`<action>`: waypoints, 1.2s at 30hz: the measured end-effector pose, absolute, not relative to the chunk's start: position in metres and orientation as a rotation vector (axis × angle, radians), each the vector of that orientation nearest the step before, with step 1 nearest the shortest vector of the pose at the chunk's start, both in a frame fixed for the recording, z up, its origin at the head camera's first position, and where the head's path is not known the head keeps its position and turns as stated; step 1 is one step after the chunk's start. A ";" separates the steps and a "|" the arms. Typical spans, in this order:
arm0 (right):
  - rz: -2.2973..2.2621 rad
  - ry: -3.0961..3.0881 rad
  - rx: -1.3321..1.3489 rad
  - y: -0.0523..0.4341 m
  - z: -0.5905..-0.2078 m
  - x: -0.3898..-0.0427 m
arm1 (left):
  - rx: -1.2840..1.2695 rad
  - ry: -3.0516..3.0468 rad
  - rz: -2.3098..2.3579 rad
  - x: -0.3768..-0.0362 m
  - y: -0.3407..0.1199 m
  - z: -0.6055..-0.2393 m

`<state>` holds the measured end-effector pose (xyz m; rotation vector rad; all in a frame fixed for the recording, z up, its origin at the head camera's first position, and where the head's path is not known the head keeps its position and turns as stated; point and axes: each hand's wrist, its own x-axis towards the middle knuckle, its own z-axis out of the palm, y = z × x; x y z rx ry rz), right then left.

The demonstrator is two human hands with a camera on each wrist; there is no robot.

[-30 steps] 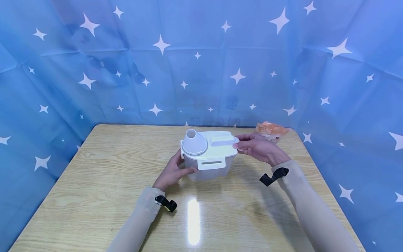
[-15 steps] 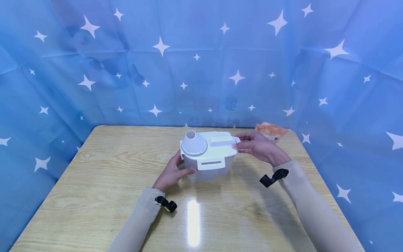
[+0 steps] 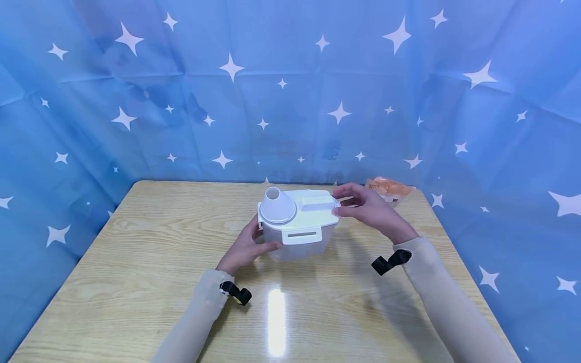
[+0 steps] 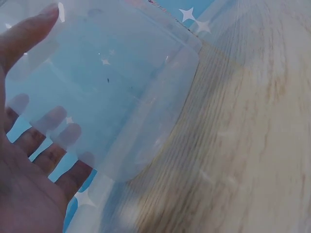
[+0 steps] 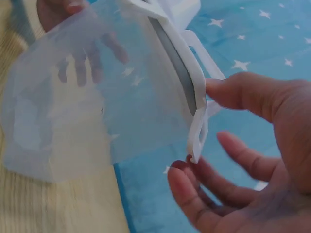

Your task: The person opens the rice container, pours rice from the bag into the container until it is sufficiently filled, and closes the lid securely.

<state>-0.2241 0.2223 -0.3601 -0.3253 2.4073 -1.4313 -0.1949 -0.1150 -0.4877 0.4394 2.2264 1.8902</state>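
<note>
A translucent plastic container [image 3: 299, 250] with a white lid [image 3: 313, 218] stands near the middle of the table in the head view. The lid carries a white cone-shaped cap [image 3: 278, 207], a raised handle and clips along its sides. My left hand [image 3: 245, 248] grips the container's left end, thumb on the near wall; its fingers show through the clear plastic in the right wrist view. At the other end is my right hand [image 3: 369, 210]. Its thumb presses the lid's edge while its fingertips meet the lower end of a side clip [image 5: 196, 138].
An orange-and-clear plastic packet [image 3: 389, 189] lies at the table's back right, behind my right hand. Blue star-printed cloth [image 3: 290, 101] hangs behind and along both sides of the wooden table [image 3: 136, 262].
My right hand's fingers have lifted and spread slightly at the right clip, which stuck out further before. The left hand keeps its grip; the head view has shifted slightly.
</note>
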 end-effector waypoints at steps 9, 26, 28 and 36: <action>-1.382 2.617 -0.604 0.212 -0.350 -0.212 | 0.436 2.293 1.866 -0.191 -0.112 -0.480; -1.165 2.915 -1.037 0.197 -0.346 -0.204 | 0.335 2.524 1.923 -0.166 -0.090 -0.478; -1.152 2.940 -1.023 0.197 -0.346 -0.204 | 0.335 2.533 1.927 -0.165 -0.088 -0.479; -1.148 2.963 -0.977 0.197 -0.348 -0.203 | 0.358 2.554 1.880 -0.168 -0.093 -0.481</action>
